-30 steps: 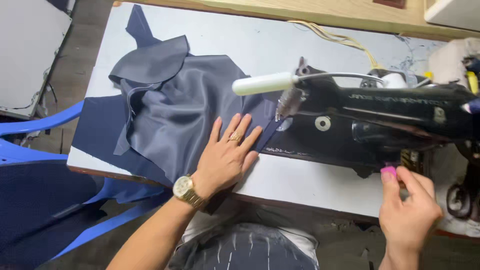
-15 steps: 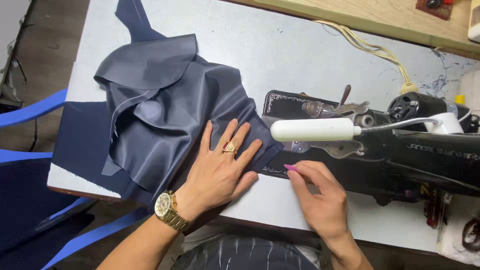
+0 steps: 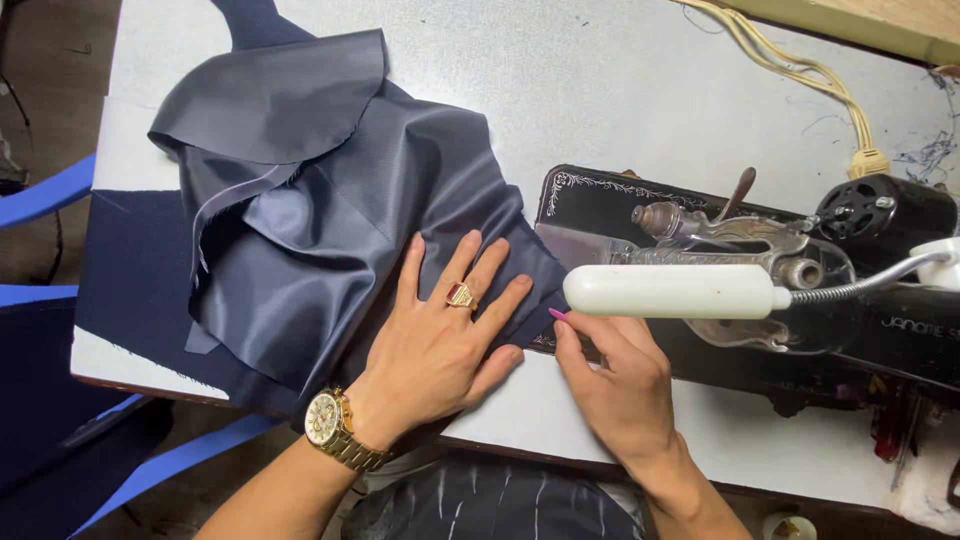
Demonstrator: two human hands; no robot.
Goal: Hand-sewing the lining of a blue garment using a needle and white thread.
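a: what is the left hand [image 3: 440, 345] doing?

b: it is lying open and flat, fingers spread, palm down on the dark blue fabric [image 3: 330, 210] just below the centre of the frame. a ring [image 3: 460, 295] is showing on one finger and a gold wristwatch [image 3: 335, 430] is sitting on the wrist, lower left of centre.

a: and the right hand [image 3: 620, 385]?

b: it is resting right of the left one, lower centre, fingers loosely curled and gripping nothing, with a pink-nailed fingertip pressing at the fabric's right edge, where the cloth is meeting the black sewing machine [image 3: 760, 270].

a: where is the fabric lying?

b: it is spreading from the upper left of the frame down to the centre, bunched in shiny folds, over the pale grey table [image 3: 620, 90]. its lower left part is hanging past the table edge.

a: what else is showing around the machine?

b: a white tube-shaped lamp [image 3: 670, 290] is sticking out leftward over the machine bed, right of centre, and a cream cord [image 3: 800, 70] is running from the top right corner down to the machine. a blue plastic chair [image 3: 50, 190] is showing at the left edge.
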